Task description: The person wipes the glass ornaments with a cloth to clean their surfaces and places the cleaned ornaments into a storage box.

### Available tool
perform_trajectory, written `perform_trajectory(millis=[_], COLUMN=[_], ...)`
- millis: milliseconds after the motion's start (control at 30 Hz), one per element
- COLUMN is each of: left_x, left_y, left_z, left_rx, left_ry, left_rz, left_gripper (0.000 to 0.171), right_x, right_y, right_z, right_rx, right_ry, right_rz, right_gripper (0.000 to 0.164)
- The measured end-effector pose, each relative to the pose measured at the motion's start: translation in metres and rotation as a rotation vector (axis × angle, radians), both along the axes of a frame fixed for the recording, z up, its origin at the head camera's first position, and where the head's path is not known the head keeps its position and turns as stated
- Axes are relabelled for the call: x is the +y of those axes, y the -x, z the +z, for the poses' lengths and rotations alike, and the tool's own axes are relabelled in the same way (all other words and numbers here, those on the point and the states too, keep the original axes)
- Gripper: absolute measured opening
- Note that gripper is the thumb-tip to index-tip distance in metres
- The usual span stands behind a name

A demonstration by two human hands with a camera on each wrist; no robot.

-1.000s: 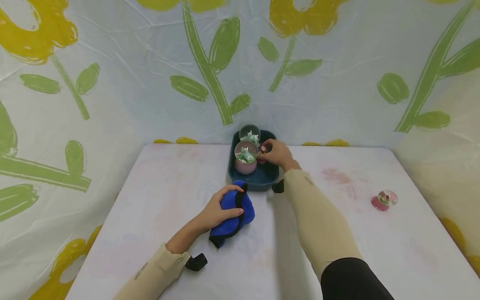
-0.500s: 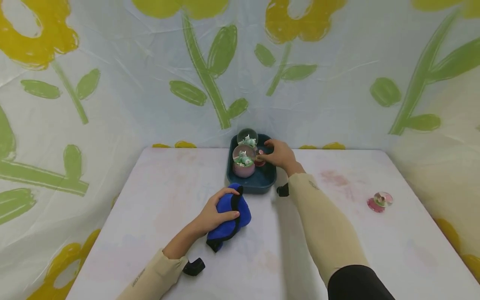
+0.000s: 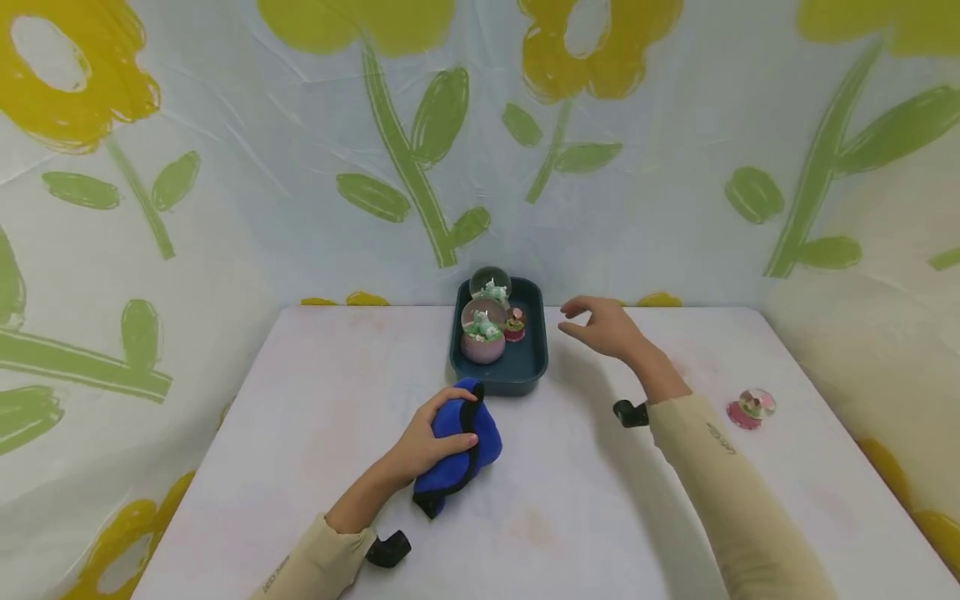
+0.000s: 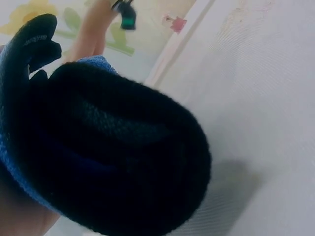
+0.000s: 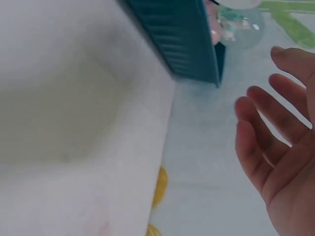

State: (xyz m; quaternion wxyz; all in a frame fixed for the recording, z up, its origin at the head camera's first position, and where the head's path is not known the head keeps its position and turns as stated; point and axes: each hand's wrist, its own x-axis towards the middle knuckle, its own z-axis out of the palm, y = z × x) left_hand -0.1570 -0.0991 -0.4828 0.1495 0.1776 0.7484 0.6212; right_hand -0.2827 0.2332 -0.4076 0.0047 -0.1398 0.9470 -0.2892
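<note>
In the head view my left hand grips a folded blue cloth with black edging, just in front of the dark blue tray. The cloth's dark rolled edge fills much of the left wrist view. My right hand hangs to the right of the tray, fingers loosely bent, holding nothing. Inside the tray stand two snow globes with pale green figures, the nearer snow globe on a pink base and the farther snow globe behind it. A small red-based snow globe stands beside them.
Another small snow globe with a pink base lies tilted on the right part of the white table. A flower-printed cloth wall rises behind the table's back edge.
My right hand has let go of the small red-based snow globe and moved right, out of the tray. The left hand keeps its grip on the blue cloth. The head view has tilted slightly upward.
</note>
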Motion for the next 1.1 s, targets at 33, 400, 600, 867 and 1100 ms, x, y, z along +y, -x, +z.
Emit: perform_trajectory(millis=[33, 400, 600, 867, 1100], left_x=[0.001, 0.003, 0.002, 0.006, 0.010], left_y=[-0.001, 0.000, -0.002, -0.001, 0.001], left_z=[-0.001, 0.000, -0.008, -0.009, -0.009], left_rx=[-0.004, -0.039, -0.056, -0.069, -0.053], left_ry=[-0.005, -0.033, -0.022, -0.005, -0.013], left_rz=[0.000, 0.011, 0.022, 0.002, 0.009], left_gripper=[0.048, 0.047, 0.047, 0.047, 0.045], right_x=[0.006, 0.094, 0.160, 0.223, 0.244], right_y=[-0.008, -0.087, -0.128, -0.165, -0.175], right_z=[0.002, 0.033, 0.039, 0.014, -0.029], right_rx=[-0.003, 0.140, 0.197, 0.032, -0.054], right_ry=[-0.005, -0.021, -0.058, -0.009, 0.078], right_rz=[0.006, -0.061, -0.254, -0.553, -0.596], right_gripper=[0.037, 0.035, 0.039, 0.070, 0.085])
